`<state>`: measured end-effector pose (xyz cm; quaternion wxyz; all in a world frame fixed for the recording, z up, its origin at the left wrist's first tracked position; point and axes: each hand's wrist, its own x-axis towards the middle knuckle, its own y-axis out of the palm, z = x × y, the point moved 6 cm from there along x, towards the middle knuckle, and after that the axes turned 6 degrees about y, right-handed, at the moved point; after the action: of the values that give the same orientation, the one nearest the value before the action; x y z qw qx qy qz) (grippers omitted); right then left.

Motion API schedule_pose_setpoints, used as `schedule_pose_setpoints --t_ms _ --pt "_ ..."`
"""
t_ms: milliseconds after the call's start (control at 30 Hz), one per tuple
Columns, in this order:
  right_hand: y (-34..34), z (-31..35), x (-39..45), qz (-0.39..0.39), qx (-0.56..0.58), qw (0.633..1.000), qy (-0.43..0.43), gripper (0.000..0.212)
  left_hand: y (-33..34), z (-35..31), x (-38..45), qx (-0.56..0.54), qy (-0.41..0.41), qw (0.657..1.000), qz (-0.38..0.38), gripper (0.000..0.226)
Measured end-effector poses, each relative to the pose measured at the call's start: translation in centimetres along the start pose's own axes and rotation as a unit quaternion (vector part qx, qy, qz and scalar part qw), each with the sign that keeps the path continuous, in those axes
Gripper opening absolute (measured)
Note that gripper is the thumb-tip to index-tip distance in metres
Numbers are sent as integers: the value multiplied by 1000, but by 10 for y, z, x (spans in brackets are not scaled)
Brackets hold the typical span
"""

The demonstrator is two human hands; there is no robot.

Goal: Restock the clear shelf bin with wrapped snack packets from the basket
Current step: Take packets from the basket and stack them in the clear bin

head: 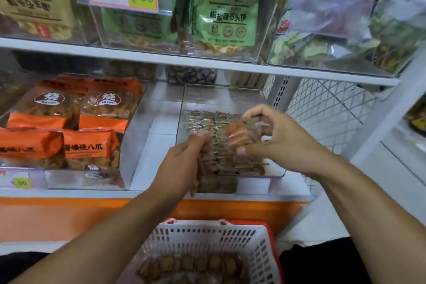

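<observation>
Gripping small clear-wrapped brown snack packets (237, 135), the right hand (274, 138) and left hand (184, 159), fingers curled, hover over the clear plastic shelf bin (275, 174); the white-and-red slotted plastic basket (260, 237) sits below.

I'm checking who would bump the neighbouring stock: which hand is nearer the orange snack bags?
Left. The left hand grips packets at the clear bin's left side, just right of the orange snack bags. The right hand holds a packet over the bin's right side, farther away.
</observation>
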<state>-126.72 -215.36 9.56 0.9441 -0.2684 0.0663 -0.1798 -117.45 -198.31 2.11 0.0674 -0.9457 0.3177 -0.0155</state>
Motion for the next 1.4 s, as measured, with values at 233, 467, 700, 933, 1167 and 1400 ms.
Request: schedule_pose_setpoints --t_ms 233,467,700,933,1167,1400 --pt "-14 -18 26 109 -574 803 120 52 8 1 -4 -14 46 999 -3 23" --pt "28 -65 56 247 -659 683 194 31 19 13 -2 22 47 998 40 19" --pt "38 -69 53 248 -702 650 151 32 23 20 1 42 38 997 59 9" --pt "39 -71 42 294 -706 629 140 25 24 22 2 27 34 996 74 9" --pt "22 -55 40 270 -637 703 165 29 20 22 0 -11 -11 997 77 19" --pt "24 -47 31 240 -570 768 165 25 14 15 5 -58 -39 996 60 21"
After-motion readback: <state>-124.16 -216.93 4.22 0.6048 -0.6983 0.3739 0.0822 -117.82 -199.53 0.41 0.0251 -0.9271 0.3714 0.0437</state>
